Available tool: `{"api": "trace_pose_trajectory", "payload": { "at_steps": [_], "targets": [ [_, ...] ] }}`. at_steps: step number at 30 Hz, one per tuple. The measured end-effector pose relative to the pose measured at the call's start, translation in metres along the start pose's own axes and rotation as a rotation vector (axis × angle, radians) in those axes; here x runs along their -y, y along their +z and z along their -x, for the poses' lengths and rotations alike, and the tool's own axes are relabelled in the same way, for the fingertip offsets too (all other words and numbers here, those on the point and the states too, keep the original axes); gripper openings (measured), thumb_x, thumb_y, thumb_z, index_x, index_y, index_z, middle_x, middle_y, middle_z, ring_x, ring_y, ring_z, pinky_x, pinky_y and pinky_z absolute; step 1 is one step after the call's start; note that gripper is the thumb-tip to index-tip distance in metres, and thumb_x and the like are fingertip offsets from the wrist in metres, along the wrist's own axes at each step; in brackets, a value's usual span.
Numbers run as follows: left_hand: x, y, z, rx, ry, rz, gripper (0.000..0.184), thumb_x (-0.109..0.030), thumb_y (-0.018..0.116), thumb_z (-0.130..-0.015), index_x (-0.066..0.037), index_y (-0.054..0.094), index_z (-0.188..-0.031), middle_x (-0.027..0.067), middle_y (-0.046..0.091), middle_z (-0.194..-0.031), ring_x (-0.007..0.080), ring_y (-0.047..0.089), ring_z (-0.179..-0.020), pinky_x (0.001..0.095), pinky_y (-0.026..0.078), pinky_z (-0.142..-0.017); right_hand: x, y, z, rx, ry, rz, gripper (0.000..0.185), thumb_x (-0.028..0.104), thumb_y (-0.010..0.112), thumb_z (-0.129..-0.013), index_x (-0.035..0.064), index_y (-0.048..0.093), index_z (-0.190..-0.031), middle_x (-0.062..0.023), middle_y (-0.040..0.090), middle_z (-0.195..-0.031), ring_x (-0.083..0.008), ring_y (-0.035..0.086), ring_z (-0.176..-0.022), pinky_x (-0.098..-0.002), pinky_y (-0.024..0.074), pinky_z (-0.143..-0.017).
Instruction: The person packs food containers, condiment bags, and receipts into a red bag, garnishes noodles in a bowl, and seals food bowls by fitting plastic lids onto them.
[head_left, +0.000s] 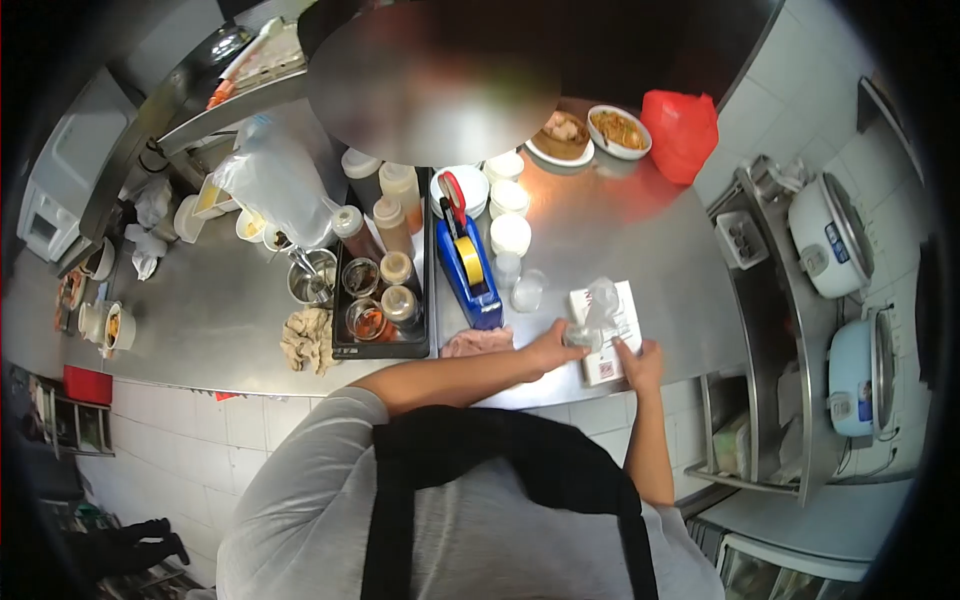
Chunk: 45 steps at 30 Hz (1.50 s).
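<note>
My left hand [552,348] reaches in from the left, its fingers closed around a small clear plastic cup [580,338] over the left side of a white box [622,322]. My right hand [643,366] grips the box's lower right edge, with the thumb on top and the other fingers partly hidden. A crumpled clear plastic bag [602,300] rests on the box's upper part. Just beyond my left hand stand more clear plastic cups [529,291]. A pink cloth [478,342] lies left of that hand, below a blue tape dispenser [480,305] with yellow tape.
Left of the dispenser, a black tray [385,349] holds sauce bottles and jars. White lidded tubs [510,236] line the counter [680,290]. Farther back are a bowl of noodles [620,131], a bamboo steamer [562,140] and a red bag [680,135]. Rice cookers [828,240] stand on the right shelf.
</note>
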<state>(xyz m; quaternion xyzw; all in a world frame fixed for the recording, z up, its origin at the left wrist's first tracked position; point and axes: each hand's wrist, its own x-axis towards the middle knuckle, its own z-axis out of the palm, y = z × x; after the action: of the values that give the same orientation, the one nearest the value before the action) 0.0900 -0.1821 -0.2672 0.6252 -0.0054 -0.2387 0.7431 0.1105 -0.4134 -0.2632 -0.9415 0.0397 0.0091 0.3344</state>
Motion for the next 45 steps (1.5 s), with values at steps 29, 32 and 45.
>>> {"api": "trace_pose_trajectory", "payload": {
  "at_steps": [29, 32, 45],
  "targets": [
    [-0.091, -0.3, 0.46, -0.606, 0.772, 0.549, 0.06, -0.011, 0.054, -0.088, -0.012, 0.023, -0.14, 0.0134, 0.044, -0.128, 0.0261, 0.049, -0.117, 0.0421, 0.043, -0.097, 0.56, 0.001, 0.15, -0.027, -1.371, -0.193, 0.054, 0.016, 0.053, -0.086, -0.0032, 0.037, -0.134, -0.0214, 0.042, -0.134, -0.0325, 0.04, -0.127, -0.0364, 0.0319, -0.103],
    [-0.039, -0.384, 0.513, -0.969, 0.733, 0.453, 0.048, -0.011, 0.057, -0.087, -0.011, 0.036, -0.129, 0.0116, 0.052, -0.117, 0.024, 0.055, -0.107, 0.0373, 0.049, -0.088, 0.644, 0.03, 0.098, -0.236, -1.39, -0.017, 0.055, 0.021, 0.053, -0.088, -0.0056, 0.036, -0.133, -0.0236, 0.037, -0.137, -0.0365, 0.036, -0.128, -0.0376, 0.0307, -0.105],
    [-0.025, -0.594, 0.557, -1.857, 0.439, -0.014, 0.054, -0.027, 0.072, -0.079, 0.004, 0.048, -0.117, 0.0116, 0.054, -0.104, 0.0203, 0.054, -0.097, 0.033, 0.046, -0.082, 0.763, 0.08, -0.033, -0.355, -1.133, 0.909, 0.029, 0.015, 0.053, -0.082, -0.0029, 0.058, -0.104, -0.0204, 0.062, -0.101, -0.031, 0.06, -0.095, -0.0381, 0.0481, -0.083]
  ]
}}
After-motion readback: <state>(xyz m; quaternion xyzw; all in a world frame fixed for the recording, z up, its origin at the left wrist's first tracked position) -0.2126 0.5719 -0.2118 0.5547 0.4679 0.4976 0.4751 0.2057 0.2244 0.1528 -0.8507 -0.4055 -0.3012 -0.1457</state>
